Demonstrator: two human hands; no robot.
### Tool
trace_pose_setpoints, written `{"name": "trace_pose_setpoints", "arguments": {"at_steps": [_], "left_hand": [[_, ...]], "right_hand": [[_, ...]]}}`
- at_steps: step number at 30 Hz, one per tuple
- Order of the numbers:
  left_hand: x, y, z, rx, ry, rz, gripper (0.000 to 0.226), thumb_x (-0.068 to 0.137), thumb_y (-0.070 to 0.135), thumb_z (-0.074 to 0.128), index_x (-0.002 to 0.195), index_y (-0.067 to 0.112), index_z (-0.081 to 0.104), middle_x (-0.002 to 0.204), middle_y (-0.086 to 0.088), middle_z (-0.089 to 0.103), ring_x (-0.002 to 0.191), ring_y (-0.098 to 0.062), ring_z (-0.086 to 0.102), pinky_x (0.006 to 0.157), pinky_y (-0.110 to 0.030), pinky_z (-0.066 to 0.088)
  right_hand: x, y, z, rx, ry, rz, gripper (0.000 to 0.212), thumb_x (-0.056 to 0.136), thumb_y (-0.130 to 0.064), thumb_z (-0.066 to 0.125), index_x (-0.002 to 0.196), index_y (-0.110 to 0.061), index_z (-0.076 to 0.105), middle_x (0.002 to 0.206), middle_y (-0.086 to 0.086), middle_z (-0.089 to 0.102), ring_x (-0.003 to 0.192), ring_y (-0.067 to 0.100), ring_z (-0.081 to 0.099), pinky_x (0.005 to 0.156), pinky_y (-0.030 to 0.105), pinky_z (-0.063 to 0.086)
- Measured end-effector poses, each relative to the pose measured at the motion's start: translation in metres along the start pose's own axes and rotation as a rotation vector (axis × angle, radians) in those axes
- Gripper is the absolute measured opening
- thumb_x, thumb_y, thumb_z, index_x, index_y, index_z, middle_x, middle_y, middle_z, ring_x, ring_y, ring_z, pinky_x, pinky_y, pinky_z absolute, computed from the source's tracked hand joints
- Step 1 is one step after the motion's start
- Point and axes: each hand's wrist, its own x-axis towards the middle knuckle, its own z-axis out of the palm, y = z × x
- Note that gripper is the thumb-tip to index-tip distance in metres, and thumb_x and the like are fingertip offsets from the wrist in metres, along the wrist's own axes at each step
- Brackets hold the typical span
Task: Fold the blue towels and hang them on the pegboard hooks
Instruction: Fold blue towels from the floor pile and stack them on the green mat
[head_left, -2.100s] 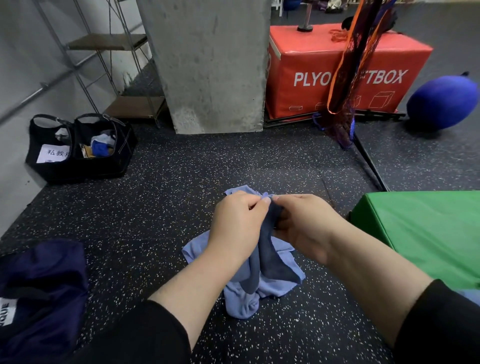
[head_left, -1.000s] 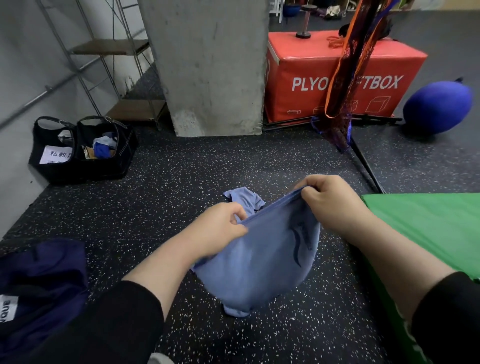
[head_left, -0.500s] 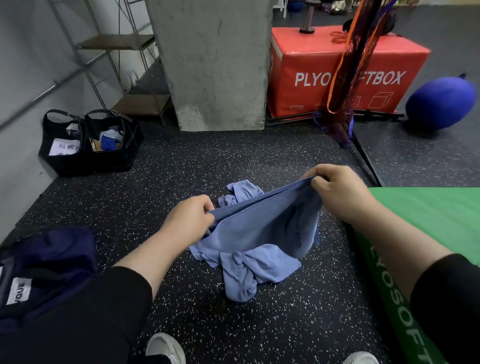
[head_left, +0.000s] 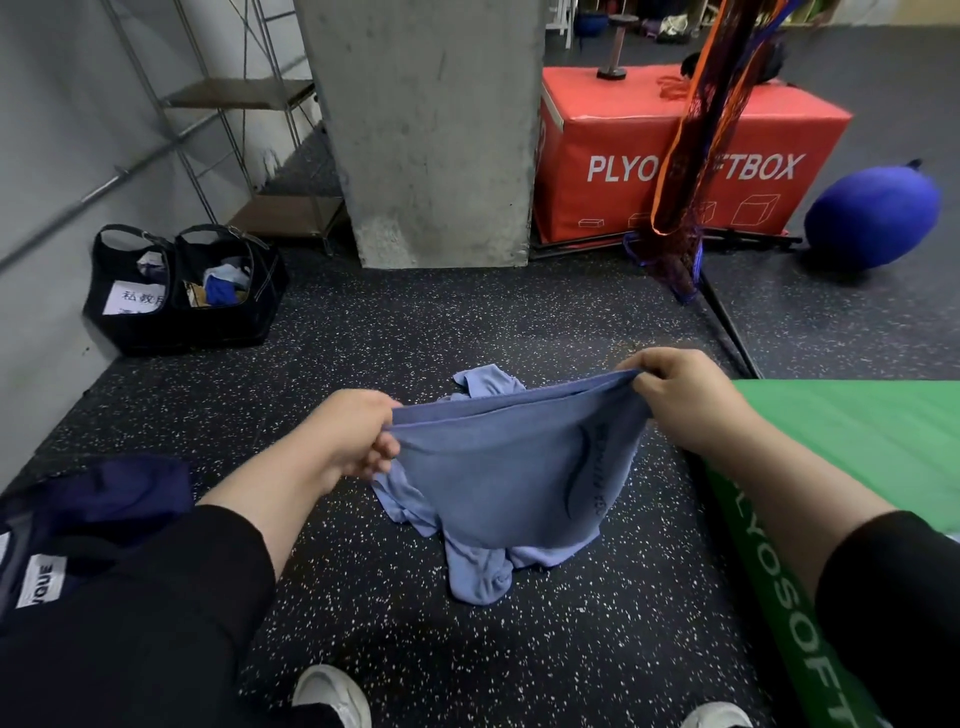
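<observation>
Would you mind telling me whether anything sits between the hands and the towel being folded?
Nothing does: the left hand and right hand already grip the blue towel's top edge. The pegboard hooks are out of view.

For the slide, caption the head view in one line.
Both hands, left hand and right hand, stretch a blue towel above crumpled towels on speckled floor.
</observation>
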Motion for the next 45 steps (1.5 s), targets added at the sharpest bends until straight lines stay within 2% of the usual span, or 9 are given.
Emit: {"name": "trace_pose_setpoints", "arguments": {"at_steps": [3,6,9,14,21,28,32,37,45], "left_hand": [[-0.009,0.007,-0.008,-0.188,-0.063,0.135,0.035,0.093,-0.002,0.040,0.111,0.001,0.071,0.084,-0.014,0.077,0.073,-0.025,0.070,0.070,-0.034,0.052],[-0.008,0.003,-0.014,0.007,-0.107,0.299,0.032,0.091,-0.003,0.057,0.111,0.014,0.075,0.102,-0.001,0.079,0.100,-0.016,0.072,0.091,-0.036,0.053],[0.001,-0.006,-0.012,0.400,0.114,0.438,0.022,0.087,0.009,0.071,0.095,0.029,0.077,0.084,0.008,0.077,0.083,-0.016,0.071,0.077,-0.033,0.054],[0.000,0.007,-0.011,0.284,0.461,0.575,0.014,0.095,0.026,0.069,0.085,0.018,0.073,0.075,0.000,0.061,0.063,-0.016,0.051,0.058,-0.029,0.038],[0.013,0.008,-0.014,-0.052,0.275,0.581,0.050,0.094,0.053,0.056,0.088,0.004,0.063,0.077,-0.005,0.057,0.072,-0.016,0.049,0.069,-0.034,0.038],[0.011,0.025,-0.006,-0.228,0.325,0.662,0.026,0.102,0.034,0.055,0.096,0.015,0.073,0.084,0.002,0.069,0.075,-0.013,0.057,0.072,-0.034,0.047],[0.016,0.024,0.000,-0.055,0.306,0.623,0.031,0.105,0.028,0.055,0.084,0.011,0.069,0.064,0.016,0.061,0.059,-0.002,0.051,0.066,-0.031,0.042],[0.023,0.023,-0.005,-0.185,0.270,0.582,0.023,0.095,0.045,0.058,0.097,0.032,0.077,0.102,-0.005,0.076,0.101,-0.023,0.069,0.102,-0.052,0.052],[0.017,0.039,0.004,-0.348,0.301,0.681,0.012,0.097,0.020,0.068,0.087,0.020,0.074,0.079,0.007,0.071,0.075,-0.008,0.060,0.078,-0.036,0.050]], "right_hand": [[0.004,0.011,-0.003,0.055,0.039,0.044,0.035,0.086,-0.009,0.047,0.087,-0.029,0.075,0.072,0.015,0.071,0.053,0.018,0.050,0.052,0.032,0.044],[0.003,0.015,-0.006,0.074,0.050,0.044,0.037,0.086,-0.011,0.049,0.088,-0.037,0.076,0.081,0.013,0.074,0.064,0.022,0.059,0.066,0.055,0.057],[0.001,0.017,-0.007,0.071,0.035,0.018,0.036,0.086,-0.013,0.050,0.089,-0.038,0.076,0.081,0.007,0.076,0.068,0.026,0.064,0.073,0.060,0.059],[-0.001,0.014,-0.011,0.055,0.075,0.005,0.034,0.090,-0.010,0.055,0.080,-0.036,0.074,0.082,0.013,0.074,0.072,0.036,0.068,0.073,0.061,0.058],[0.007,0.021,-0.012,0.048,0.177,-0.027,0.014,0.094,-0.028,0.060,0.089,-0.037,0.069,0.079,-0.006,0.073,0.074,0.023,0.071,0.075,0.051,0.060],[0.011,0.011,-0.017,0.038,0.257,-0.107,0.011,0.098,-0.019,0.059,0.096,-0.025,0.069,0.080,-0.010,0.068,0.081,0.019,0.064,0.072,0.034,0.046],[0.015,0.016,-0.013,0.060,0.236,-0.077,0.013,0.098,-0.019,0.060,0.090,-0.025,0.067,0.080,-0.002,0.069,0.081,0.025,0.065,0.069,0.036,0.047],[0.020,0.014,-0.013,0.069,0.274,-0.069,0.015,0.099,-0.018,0.059,0.092,-0.027,0.068,0.071,-0.013,0.062,0.062,0.004,0.051,0.056,0.024,0.037],[0.025,0.013,-0.019,-0.007,0.225,0.014,0.015,0.095,-0.017,0.057,0.098,-0.017,0.072,0.076,-0.003,0.066,0.065,0.013,0.055,0.059,0.028,0.040]]}}
